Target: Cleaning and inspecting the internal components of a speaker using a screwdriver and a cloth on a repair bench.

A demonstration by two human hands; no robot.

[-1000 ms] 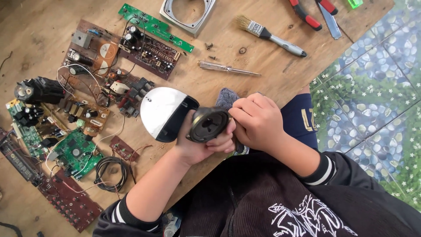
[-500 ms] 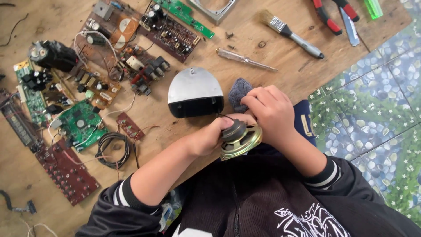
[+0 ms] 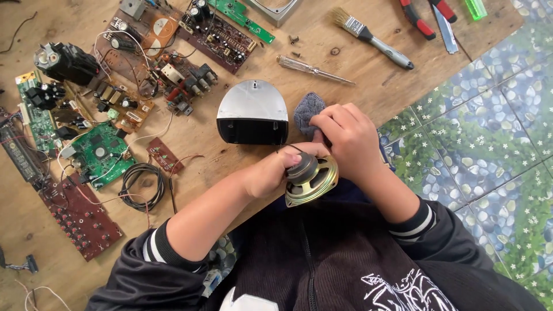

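wooden board (image 3: 345, 69), pebble-and-flower patterned floor (image 3: 489, 144)

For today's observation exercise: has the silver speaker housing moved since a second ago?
Yes. The silver speaker housing was held up in the hands beside the speaker driver; now it lies on the wooden board, below the screwdriver, clear of both hands.

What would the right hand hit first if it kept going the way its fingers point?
The right hand points left across the board. First in line looks to be the grey cloth at its fingertips, then the speaker shell just beyond; how high the hand sits above them is unclear.
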